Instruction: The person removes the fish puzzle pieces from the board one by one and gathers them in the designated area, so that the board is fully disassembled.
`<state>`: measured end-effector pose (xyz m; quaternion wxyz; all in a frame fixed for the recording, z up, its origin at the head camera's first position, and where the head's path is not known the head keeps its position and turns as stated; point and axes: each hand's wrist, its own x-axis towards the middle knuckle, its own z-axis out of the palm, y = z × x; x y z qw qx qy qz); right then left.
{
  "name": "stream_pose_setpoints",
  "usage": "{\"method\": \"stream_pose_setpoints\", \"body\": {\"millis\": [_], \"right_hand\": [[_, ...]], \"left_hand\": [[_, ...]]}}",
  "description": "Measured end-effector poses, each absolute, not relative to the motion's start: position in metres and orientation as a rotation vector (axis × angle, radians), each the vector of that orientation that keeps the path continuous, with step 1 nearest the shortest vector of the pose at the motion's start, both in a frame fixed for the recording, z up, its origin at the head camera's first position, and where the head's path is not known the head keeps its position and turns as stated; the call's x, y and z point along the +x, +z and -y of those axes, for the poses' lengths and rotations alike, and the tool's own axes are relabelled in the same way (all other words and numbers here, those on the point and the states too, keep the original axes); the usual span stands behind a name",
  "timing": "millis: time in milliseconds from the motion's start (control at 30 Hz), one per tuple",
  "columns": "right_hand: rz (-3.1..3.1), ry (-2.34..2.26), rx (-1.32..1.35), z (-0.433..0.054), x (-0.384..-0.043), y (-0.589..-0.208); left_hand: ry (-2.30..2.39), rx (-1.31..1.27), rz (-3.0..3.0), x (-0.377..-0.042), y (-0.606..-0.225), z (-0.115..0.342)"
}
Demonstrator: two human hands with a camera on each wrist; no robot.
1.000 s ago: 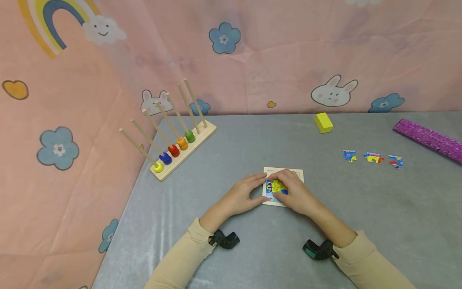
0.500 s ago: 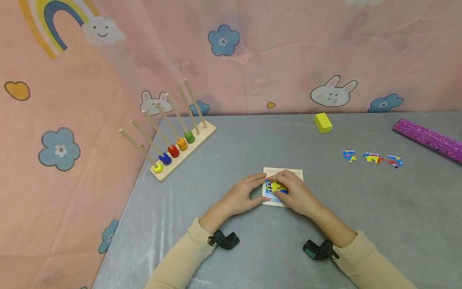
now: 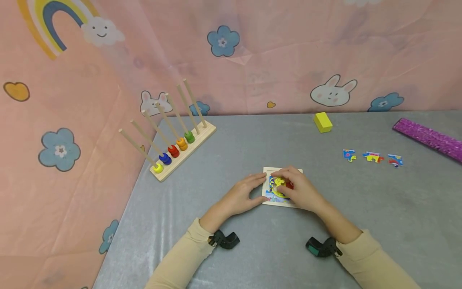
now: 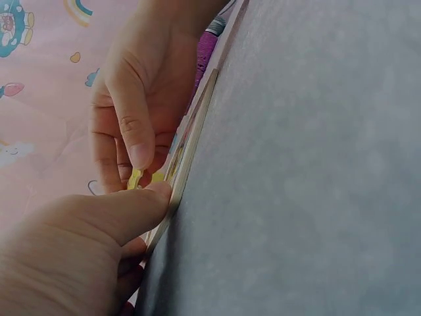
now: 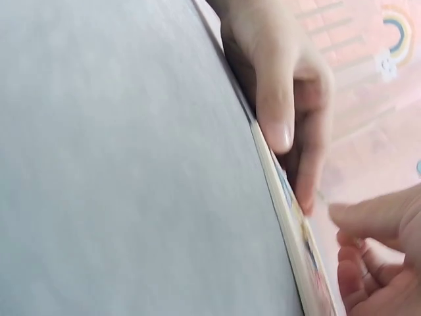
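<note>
A small square wooden jigsaw board (image 3: 275, 169) lies on the grey table, partly filled with colourful pieces. My left hand (image 3: 239, 196) holds its left side, index fingertip near the far part and thumb over the near corner. Above the board, my right hand (image 3: 302, 192) pinches a yellow puzzle piece (image 4: 135, 179) between thumb and fingers, tilted up on edge in the left wrist view. The right fingers hide part of the picture. In the right wrist view the left thumb (image 5: 276, 131) lies along the board's edge.
Three loose puzzle pieces (image 3: 373, 157) lie in a row at the right. Behind them sit a yellow block (image 3: 323, 122) and a purple glittery strip (image 3: 431, 138). A wooden peg rack (image 3: 196, 145) with coloured rings stands at the back left, near the pink cloth backdrop.
My right hand has shifted slightly right and lifted a little, with the yellow puzzle piece between its fingers, showing more of the board's picture. The left hand has stayed in place.
</note>
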<state>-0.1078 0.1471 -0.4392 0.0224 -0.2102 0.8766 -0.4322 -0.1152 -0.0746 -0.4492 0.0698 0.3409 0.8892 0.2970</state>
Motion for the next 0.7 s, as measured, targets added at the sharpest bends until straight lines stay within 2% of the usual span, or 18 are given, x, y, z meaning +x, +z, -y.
{"method": "stream_pose_setpoints", "body": {"millis": [400, 700], "right_hand": [[-2.761, -1.344, -0.681, -0.216, -0.116, -0.432], [-2.79, -1.401, -0.577, -0.283, -0.119, -0.441]], "left_hand": [[0.88, 1.03, -2.675, -0.116, -0.45, 0.075], [0.901, 1.047, -2.674, -0.117, -0.453, 0.076]]}}
